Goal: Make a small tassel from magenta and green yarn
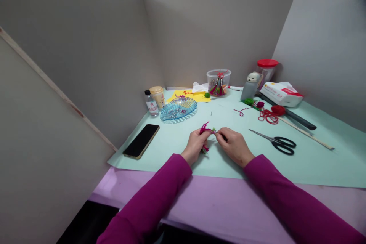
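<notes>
Across the pale green sheet (171,150), the work looked partway along. The blue dish (187,107) sat on it; well to the dish's right and nearer the person, the scissors (270,138) lay unheld. Closer in and right of the dish, the left hand (195,145) curled around a magenta yarn piece (204,127), while the right hand (234,145) pinched at its end. Beyond the dish, to its right, a beaded tassel ornament (219,88) appeared finished. The yarn piece, by contrast, seemed unfinished: its strands fluffed loose above and below the left hand's grip, with bits of green at its tip. Small silvery beads (173,114) lay inside the dish; none could be made out on the yarn.
</notes>
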`<action>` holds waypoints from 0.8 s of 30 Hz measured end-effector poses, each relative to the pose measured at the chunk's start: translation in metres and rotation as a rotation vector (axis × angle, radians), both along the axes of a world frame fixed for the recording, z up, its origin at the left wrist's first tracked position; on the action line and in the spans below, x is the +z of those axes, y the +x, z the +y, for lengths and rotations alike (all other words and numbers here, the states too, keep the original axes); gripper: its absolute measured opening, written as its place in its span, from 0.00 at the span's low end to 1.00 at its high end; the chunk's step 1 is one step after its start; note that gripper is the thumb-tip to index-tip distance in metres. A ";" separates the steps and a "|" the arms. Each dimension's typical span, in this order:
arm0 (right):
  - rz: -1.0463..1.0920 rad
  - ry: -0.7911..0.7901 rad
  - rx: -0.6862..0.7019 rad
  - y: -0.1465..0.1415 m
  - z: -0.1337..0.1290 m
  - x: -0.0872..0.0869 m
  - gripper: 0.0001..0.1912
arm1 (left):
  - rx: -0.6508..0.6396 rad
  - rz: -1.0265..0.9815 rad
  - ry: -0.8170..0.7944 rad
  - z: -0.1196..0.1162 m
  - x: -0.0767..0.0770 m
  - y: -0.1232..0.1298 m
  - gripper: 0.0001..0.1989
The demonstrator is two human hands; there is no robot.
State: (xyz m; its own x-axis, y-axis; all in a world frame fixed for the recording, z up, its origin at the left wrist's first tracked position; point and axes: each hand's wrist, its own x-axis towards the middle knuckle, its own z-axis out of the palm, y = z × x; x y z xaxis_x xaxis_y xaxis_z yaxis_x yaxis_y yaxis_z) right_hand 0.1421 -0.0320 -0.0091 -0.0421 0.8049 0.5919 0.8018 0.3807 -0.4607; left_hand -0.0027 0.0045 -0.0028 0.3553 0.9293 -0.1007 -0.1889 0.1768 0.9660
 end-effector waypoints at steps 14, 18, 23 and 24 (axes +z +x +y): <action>-0.097 0.057 -0.062 0.002 0.004 -0.009 0.12 | -0.010 0.050 0.040 0.001 -0.003 0.001 0.12; -0.181 0.074 -0.174 0.000 0.003 -0.010 0.13 | -0.023 0.065 0.051 0.001 -0.002 0.002 0.11; -0.241 0.037 -0.257 -0.002 0.003 -0.009 0.15 | -0.025 0.059 0.038 0.000 -0.001 0.001 0.10; -0.236 0.025 -0.271 0.001 0.005 -0.009 0.15 | -0.020 0.062 0.042 0.000 -0.001 0.001 0.11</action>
State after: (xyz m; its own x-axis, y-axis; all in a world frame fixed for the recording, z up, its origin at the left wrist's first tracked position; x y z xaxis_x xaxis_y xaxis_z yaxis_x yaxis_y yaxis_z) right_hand 0.1428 -0.0274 -0.0185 0.0332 0.7907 0.6113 0.9584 0.1484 -0.2440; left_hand -0.0020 0.0041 -0.0037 0.3685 0.9258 -0.0837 -0.1252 0.1387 0.9824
